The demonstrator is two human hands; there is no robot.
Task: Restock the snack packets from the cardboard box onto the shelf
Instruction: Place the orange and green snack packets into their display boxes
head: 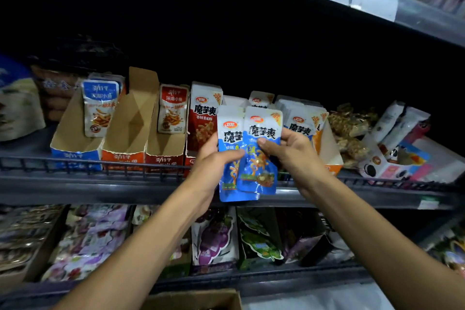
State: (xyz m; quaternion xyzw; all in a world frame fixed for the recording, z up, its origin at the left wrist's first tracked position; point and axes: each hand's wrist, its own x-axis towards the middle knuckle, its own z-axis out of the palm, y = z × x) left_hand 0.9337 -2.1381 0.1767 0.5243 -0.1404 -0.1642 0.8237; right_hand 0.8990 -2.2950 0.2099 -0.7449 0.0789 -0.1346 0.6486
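The left hand point(214, 158) grips the left of two blue packets point(230, 156), thumb curled across its front and fingers behind it. The right hand point(289, 151) pinches the right packet point(261, 148), thumb on its face and fingers curled round its right edge. Both packets are flat, glossy foil pouches, white at the top and blue below, upright and overlapping, the right one in front. They are held just in front of the shelf point(75, 184), over its front edge.

Behind them on that shelf, a red packet point(203, 118) of the same shape stands upright in a tray, and more white-topped packets point(299, 118) are packed upright in an orange-fronted tray point(332, 156) to the right. To the left stand three open card trays with slanted brown sides: the blue tray point(75, 148) holds blue-labelled pouches point(100, 106), the middle one point(125, 143) shows only bare card inside, and the red tray point(163, 151) holds a red-labelled pouch point(173, 111). A low dark wire rail point(100, 166) runs along the shelf front.

Further right lie clear bags point(349, 131) of lumpy brown snacks and a pink-and-white box point(387, 163) holding tall white packs.

The shelf below carries purple and green printed bags point(216, 236) in card trays. A brown cardboard box point(201, 298) edge shows at the bottom, its contents out of sight.
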